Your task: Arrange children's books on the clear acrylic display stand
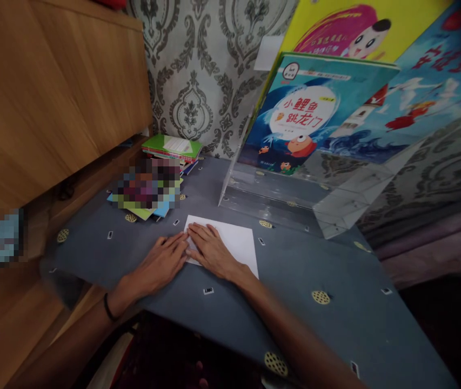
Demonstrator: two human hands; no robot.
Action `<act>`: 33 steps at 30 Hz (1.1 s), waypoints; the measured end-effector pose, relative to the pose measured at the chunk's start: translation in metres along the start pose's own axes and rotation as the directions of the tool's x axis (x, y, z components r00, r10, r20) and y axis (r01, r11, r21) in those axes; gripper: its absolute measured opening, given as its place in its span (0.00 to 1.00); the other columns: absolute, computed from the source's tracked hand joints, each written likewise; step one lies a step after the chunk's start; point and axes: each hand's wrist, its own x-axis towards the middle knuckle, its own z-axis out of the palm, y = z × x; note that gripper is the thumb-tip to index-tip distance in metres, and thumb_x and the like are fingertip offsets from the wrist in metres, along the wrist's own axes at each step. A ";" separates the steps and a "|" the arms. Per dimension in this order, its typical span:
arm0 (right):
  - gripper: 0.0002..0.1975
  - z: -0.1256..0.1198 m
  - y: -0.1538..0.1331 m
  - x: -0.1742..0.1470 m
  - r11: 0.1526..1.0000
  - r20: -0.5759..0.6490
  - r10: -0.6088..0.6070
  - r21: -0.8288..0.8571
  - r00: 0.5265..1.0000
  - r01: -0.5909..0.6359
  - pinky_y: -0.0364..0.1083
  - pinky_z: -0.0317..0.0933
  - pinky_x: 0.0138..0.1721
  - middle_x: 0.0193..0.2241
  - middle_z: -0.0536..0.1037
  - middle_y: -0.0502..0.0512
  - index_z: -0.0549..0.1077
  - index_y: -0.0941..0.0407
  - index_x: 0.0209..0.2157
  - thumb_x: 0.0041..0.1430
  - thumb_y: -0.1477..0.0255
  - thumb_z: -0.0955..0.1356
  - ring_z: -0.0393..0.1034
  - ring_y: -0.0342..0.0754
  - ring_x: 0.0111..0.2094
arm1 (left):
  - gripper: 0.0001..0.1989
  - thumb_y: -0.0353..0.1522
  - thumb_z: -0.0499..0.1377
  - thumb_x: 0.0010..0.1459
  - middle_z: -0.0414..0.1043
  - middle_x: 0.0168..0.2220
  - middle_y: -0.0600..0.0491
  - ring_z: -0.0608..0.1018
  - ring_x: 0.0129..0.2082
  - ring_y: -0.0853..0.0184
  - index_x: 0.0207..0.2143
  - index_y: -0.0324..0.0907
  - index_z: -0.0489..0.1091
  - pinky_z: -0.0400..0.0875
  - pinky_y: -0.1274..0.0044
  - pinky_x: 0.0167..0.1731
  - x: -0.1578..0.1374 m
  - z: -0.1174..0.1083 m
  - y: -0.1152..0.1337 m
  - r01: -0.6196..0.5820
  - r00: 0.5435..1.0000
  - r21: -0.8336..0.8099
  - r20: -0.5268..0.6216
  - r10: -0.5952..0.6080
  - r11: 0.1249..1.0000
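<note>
A white sheet of paper [238, 240] lies on the grey-blue tabletop. My right hand [212, 251] rests flat across its left half, fingers stretched out and pointing to the upper left. From the left side, my left hand [164, 262] reaches to the paper's left edge, palm down. Its fingers are extended, and their tips meet the fingertips of the right hand there. That edge of the paper is mostly covered by my fingers, so whether it is folded cannot be seen. A dark band [109, 308] circles my left wrist.
Beyond the paper, a clear acrylic stand [271, 202] holds picture books, a blue one [262, 127] in front. Two stacks of books sit at the back left, one topped by a green book [153, 141]. A wooden cabinet [72, 81] borders the left; patterned wallpaper [192, 108] is behind.
</note>
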 end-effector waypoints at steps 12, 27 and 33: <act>0.28 0.011 0.000 -0.001 0.999 -0.093 0.031 -0.020 0.995 -0.033 0.65 0.49 0.67 0.65 0.66 0.69 0.63 0.60 0.66 0.69 0.64 0.65 0.56 0.59 0.68 | 0.26 0.25 0.44 0.66 0.64 0.65 0.36 0.66 0.66 0.55 0.66 0.35 0.55 0.64 0.62 0.58 0.020 0.005 -0.025 -0.032 0.999 0.099 0.017 0.030 0.995; 0.27 0.011 0.000 0.000 0.997 -0.121 0.071 -0.027 0.990 -0.075 0.62 0.51 0.67 0.63 0.68 0.72 0.66 0.65 0.62 0.67 0.65 0.66 0.59 0.59 0.66 | 0.24 0.26 0.45 0.68 0.66 0.64 0.38 0.64 0.67 0.54 0.64 0.38 0.61 0.69 0.58 0.55 0.051 0.020 -0.039 0.034 0.999 0.158 -0.030 -0.030 0.987; 0.31 0.011 -0.001 0.009 0.986 -0.113 0.146 -0.069 0.983 -0.155 0.64 0.46 0.68 0.66 0.63 0.71 0.59 0.64 0.67 0.68 0.62 0.64 0.52 0.59 0.70 | 0.25 0.26 0.46 0.66 0.65 0.65 0.37 0.65 0.67 0.54 0.65 0.37 0.60 0.68 0.59 0.55 0.050 0.021 -0.041 0.014 1.000 0.166 -0.021 -0.010 0.986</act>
